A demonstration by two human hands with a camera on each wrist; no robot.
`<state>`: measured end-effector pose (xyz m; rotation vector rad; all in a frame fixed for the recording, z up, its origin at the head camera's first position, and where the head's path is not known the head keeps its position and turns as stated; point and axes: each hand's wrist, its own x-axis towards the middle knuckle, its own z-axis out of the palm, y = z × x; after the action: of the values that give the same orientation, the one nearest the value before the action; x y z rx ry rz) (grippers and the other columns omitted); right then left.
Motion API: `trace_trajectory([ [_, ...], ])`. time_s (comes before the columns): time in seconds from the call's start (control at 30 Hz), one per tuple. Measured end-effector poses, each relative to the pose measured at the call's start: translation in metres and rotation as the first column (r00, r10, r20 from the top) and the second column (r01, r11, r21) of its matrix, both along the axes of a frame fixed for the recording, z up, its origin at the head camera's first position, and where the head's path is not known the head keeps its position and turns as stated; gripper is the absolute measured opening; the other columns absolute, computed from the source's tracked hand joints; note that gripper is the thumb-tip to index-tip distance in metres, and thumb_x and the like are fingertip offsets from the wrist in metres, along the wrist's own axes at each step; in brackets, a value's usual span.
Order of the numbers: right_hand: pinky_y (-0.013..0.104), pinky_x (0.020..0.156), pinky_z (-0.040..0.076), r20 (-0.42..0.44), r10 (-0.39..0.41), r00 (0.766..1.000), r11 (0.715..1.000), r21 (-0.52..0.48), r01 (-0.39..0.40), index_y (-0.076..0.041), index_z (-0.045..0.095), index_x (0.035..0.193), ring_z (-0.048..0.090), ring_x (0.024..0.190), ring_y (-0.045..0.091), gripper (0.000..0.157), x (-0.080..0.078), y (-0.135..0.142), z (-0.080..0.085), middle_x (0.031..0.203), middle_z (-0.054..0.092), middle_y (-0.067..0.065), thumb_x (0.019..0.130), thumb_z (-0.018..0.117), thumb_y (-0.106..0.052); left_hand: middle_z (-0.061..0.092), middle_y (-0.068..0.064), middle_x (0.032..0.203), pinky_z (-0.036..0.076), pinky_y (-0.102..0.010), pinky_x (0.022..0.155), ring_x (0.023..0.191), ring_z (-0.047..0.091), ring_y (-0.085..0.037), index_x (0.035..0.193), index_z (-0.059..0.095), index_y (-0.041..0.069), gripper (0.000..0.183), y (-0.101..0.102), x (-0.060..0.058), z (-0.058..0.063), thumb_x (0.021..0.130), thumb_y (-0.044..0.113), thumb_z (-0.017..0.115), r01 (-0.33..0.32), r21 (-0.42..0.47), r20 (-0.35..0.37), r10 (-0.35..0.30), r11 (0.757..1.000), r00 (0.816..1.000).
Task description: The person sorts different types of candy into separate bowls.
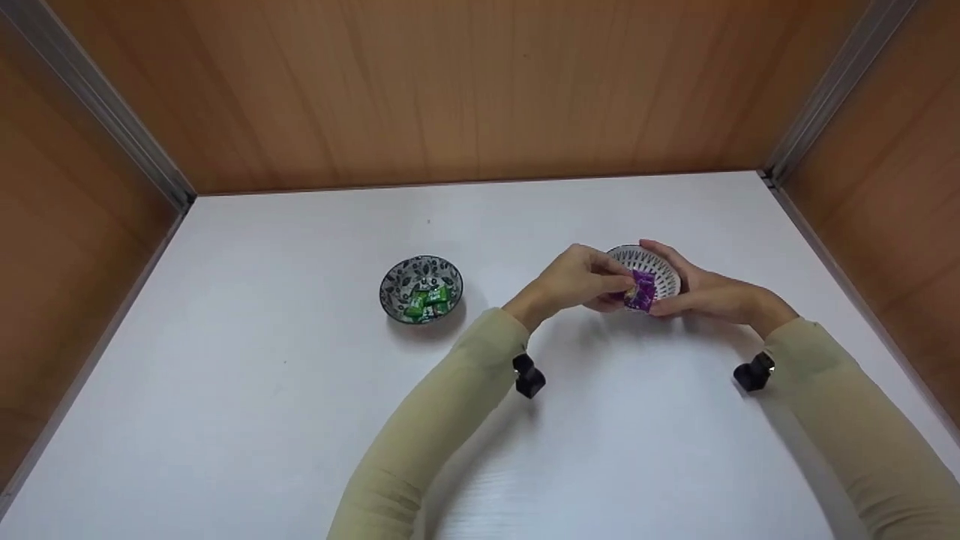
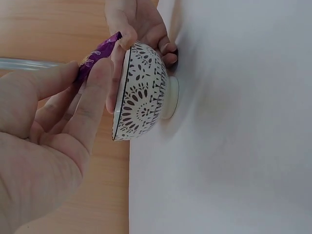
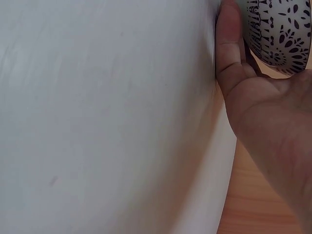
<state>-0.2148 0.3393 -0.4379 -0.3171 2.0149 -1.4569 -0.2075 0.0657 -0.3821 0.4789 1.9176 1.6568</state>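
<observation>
In the head view my left hand pinches a shiny purple wrapped packet between thumb and fingers, over the near side of a patterned bowl on the right. My right hand grips this bowl from its right side, with the thumb in front and a finger along the far rim. The left wrist view shows the packet at the rim, its end close to the right thumb; whether they touch I cannot tell. The right wrist view shows the palm beside the bowl's dark-patterned outer wall. The packet partly hides the bowl's inside.
A second bowl, with a dark leaf pattern, stands to the left and holds several green wrapped packets. Both bowls are on a white table enclosed by wood-grain panels at the back and sides.
</observation>
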Motion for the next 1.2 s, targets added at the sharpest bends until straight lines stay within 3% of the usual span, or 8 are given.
trace_trajectory([
  [0.33, 0.029, 0.102, 0.046, 0.015, -0.009, 1.0, 1.0, 0.021, 0.008, -0.04, -0.002, 0.161, 0.032, 0.139, 0.035, 0.109, 0.0, 0.001, 0.0, 0.16, 0.013, 0.009, 0.091, 0.077, -0.014, 0.07, -0.007, 0.094, 0.061, -0.027, 0.072, 0.08, 0.072, -0.017, 0.101, 0.077, 0.004, 0.009, 0.01, -0.01, 0.001, 0.095, 0.01, 0.073, -0.149, -0.004, 0.0, 0.149, 0.989, 0.989],
  [0.5, 0.027, 0.102, 0.045, 0.009, -0.011, 1.0, 1.0, 0.009, 0.011, -0.039, -0.001, 0.162, 0.03, 0.14, 0.034, 0.108, 0.0, 0.001, 0.0, 0.161, 0.012, 0.01, 0.091, 0.077, -0.013, 0.068, -0.006, 0.1, 0.061, -0.028, 0.074, 0.093, 0.073, -0.023, 0.124, 0.068, 0.001, 0.03, 0.013, -0.011, -0.001, 0.098, 0.015, 0.07, -0.192, -0.036, -0.003, 0.192, 0.981, 0.981],
  [0.67, 0.026, 0.102, 0.044, 0.002, -0.014, 1.0, 1.0, 0.007, 0.014, -0.037, -0.001, 0.162, 0.027, 0.142, 0.033, 0.109, 0.0, -0.001, 0.0, 0.162, 0.009, 0.008, 0.091, 0.077, -0.012, 0.067, -0.006, 0.109, 0.061, -0.03, 0.074, 0.105, 0.07, -0.027, 0.139, 0.058, 0.001, 0.046, 0.013, -0.012, -0.003, 0.098, 0.018, 0.07, -0.193, -0.074, -0.015, 0.192, 0.979, 0.981],
  [0.9, 0.027, 0.103, 0.043, 0.003, -0.012, 1.0, 1.0, 0.027, 0.012, -0.038, -0.003, 0.162, 0.024, 0.144, 0.033, 0.11, 0.002, -0.002, -0.001, 0.163, 0.006, 0.007, 0.091, 0.077, -0.014, 0.066, -0.005, 0.108, 0.061, -0.029, 0.075, 0.107, 0.069, -0.028, 0.132, 0.063, 0.002, 0.038, 0.01, -0.009, -0.004, 0.098, 0.017, 0.071, -0.175, -0.079, -0.026, 0.173, 0.981, 0.985],
  [1.2, 0.026, 0.102, 0.045, 0.01, -0.023, 1.0, 0.999, 0.028, 0.023, -0.04, -0.002, 0.161, 0.03, 0.14, 0.034, 0.107, 0.003, -0.003, 0.002, 0.161, 0.012, 0.009, 0.092, 0.076, -0.015, 0.066, -0.006, 0.112, 0.06, -0.027, 0.077, 0.11, 0.067, -0.027, 0.129, 0.063, 0.003, 0.035, 0.009, -0.003, -0.005, 0.098, 0.016, 0.07, -0.187, -0.065, -0.041, 0.185, 0.98, 0.982],
])
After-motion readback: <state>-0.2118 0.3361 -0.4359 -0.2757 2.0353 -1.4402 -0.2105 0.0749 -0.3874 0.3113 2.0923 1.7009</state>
